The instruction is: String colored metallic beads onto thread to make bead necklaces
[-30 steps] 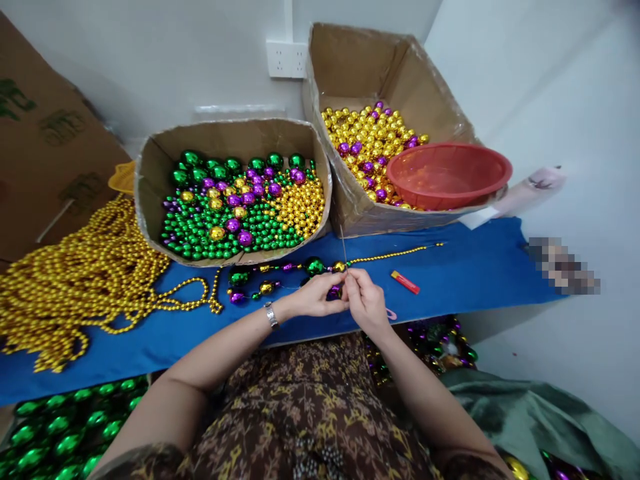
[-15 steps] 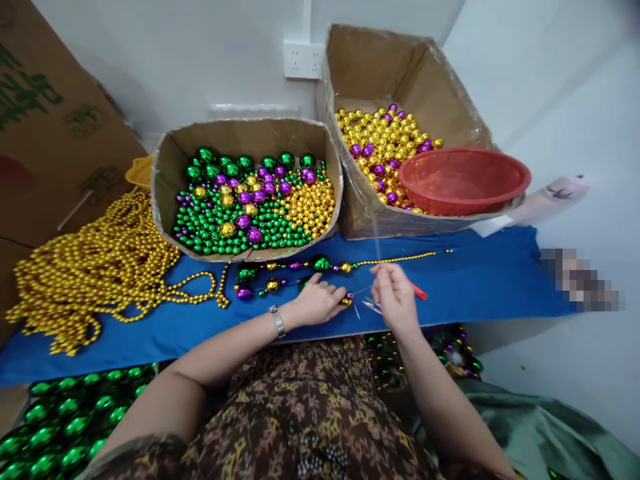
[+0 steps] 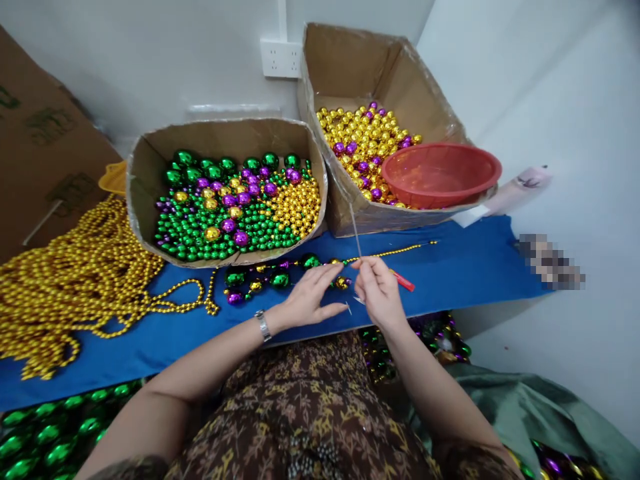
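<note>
My left hand (image 3: 311, 297) lies palm down over the beads, fingers stretched toward my right hand and thumb apart. My right hand (image 3: 377, 290) is closed in a pinch on a thin pale strand (image 3: 355, 230) that rises from its fingertips; whether it is thread or a needle I cannot tell. Left of my left hand, a beaded garland (image 3: 280, 279) of green, gold and purple balls lies on the blue cloth, partly hidden by that hand. A string of small gold beads (image 3: 400, 251) runs right behind my right hand. A red-handled tool (image 3: 403, 281) lies beside that hand.
A cardboard box (image 3: 135, 173) of mixed beads stands behind the hands. The taller box (image 3: 340, 213) holds gold and purple balls, with a red bowl (image 3: 443, 175) resting in it. Gold bead strings (image 3: 75, 287) are heaped at left on the blue cloth (image 3: 470, 267).
My left hand has moved from the gold and purple beads, its fingers now straighter and nearer my right hand. The pale strand shows more clearly. The whole view has shifted slightly.
</note>
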Demonstrator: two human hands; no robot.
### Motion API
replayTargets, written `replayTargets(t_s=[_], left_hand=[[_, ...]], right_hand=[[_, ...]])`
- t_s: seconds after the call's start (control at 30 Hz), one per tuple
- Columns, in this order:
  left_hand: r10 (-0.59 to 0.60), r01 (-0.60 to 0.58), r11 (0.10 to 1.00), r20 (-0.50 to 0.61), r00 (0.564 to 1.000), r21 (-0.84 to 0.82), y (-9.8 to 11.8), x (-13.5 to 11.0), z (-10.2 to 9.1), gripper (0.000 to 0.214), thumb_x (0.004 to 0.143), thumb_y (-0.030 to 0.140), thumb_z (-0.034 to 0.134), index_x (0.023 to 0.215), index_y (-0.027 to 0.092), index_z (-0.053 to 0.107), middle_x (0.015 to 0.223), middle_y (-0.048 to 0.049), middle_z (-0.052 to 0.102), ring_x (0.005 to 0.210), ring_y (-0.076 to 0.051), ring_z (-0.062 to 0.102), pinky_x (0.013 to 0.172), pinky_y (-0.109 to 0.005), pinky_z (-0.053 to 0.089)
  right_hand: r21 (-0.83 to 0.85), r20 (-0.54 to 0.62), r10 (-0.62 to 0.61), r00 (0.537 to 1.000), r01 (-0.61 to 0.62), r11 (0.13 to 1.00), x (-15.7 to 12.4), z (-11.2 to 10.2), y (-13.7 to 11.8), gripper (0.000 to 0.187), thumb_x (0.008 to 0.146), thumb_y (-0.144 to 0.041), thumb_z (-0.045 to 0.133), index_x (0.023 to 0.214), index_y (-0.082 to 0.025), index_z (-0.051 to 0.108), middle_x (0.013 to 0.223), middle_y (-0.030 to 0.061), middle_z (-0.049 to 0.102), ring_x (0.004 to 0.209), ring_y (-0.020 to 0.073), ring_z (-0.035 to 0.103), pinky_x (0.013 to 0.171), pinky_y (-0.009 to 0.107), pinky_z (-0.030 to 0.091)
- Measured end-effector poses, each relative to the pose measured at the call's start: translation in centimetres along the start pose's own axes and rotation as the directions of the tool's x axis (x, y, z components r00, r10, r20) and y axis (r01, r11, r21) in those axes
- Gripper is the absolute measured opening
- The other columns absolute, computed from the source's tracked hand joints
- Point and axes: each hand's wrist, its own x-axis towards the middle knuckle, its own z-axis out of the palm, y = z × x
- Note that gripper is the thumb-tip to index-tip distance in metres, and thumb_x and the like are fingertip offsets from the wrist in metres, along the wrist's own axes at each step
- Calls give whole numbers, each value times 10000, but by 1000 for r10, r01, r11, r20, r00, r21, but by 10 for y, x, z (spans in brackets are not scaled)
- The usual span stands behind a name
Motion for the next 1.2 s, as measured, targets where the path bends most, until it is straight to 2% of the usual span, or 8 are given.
replayTargets(t_s=[0.07, 0.13, 0.27, 0.47, 0.63, 0.73, 0.9, 1.2], left_hand=[[44, -41, 994, 25, 999, -105, 5, 13, 12, 534, 890, 476, 545, 1310, 153, 479, 1287, -156, 573, 1221, -265, 503, 1034, -423, 392], [16, -5, 995, 108, 994, -100, 2, 17, 23, 289, 938, 402, 484, 1088, 186, 604, 1083, -92, 664, 1062, -224, 593, 1037, -434, 375], [-100, 87, 994, 207, 973, 69, -15, 2, 35, 253, 975, 321, 409, 881, 188, 603, 805, -28, 668, 788, -171, 628, 1012, -443, 377], [-161, 106, 937, 143, 976, 331, -28, -26, 17, 317, 958, 431, 424, 874, 174, 590, 756, -66, 633, 712, -202, 609, 798, -369, 441], [-213, 132, 860, 111, 971, 493, -42, -47, -8, 386, 930, 519, 431, 898, 184, 619, 769, -86, 629, 736, -235, 607, 672, -334, 414], [-215, 145, 820, 63, 975, 553, -61, -61, -21, 362, 928, 495, 445, 967, 197, 647, 787, -89, 636, 734, -241, 605, 704, -351, 426], [-164, 84, 831, 99, 981, 549, -80, -69, -33, 409, 913, 495, 471, 1138, 196, 637, 892, -125, 660, 860, -291, 611, 841, -444, 448], [-131, 77, 898, 96, 987, 433, -49, -53, -37, 430, 904, 452, 521, 1236, 189, 594, 1158, -151, 645, 1052, -302, 603, 984, -526, 434]], right_hand=[[24, 56, -31, 998, 29, 999, 0, 10, -8, 257, 943, -459, 507, 925, -211, 572, 502, -97, 375, 415, 53, 356, 420, 182, 295], [55, 22, -54, 998, 53, 997, 4, 8, -16, 247, 935, -456, 526, 920, -214, 572, 501, -98, 374, 410, 50, 343, 413, 180, 277], [113, -240, -76, 968, 106, 988, 14, -33, -25, 279, 864, -480, 630, 860, -211, 559, 493, -114, 340, 387, 35, 283, 395, 166, 247], [96, -530, -105, 841, 182, 979, 23, -107, -15, 309, 819, -485, 682, 815, -214, 533, 468, -125, 352, 362, 35, 269, 384, 161, 276], [67, -647, -101, 756, 188, 980, 29, -132, -2, 349, 800, -517, 685, 818, -216, 509, 465, -130, 342, 356, 36, 275, 372, 160, 276], [89, -650, -75, 756, 174, 981, 31, -130, -1, 422, 758, -585, 690, 821, -216, 496, 465, -144, 302, 358, 27, 250, 373, 148, 267], [120, -587, -81, 806, 185, 975, 30, -110, -9, 392, 784, -560, 677, 835, -210, 509, 490, -136, 324, 378, 19, 263, 396, 137, 277], [108, -429, -137, 893, 202, 973, 23, -69, -35, 285, 869, -485, 620, 862, -208, 554, 556, -101, 357, 429, 32, 349, 446, 164, 355]])
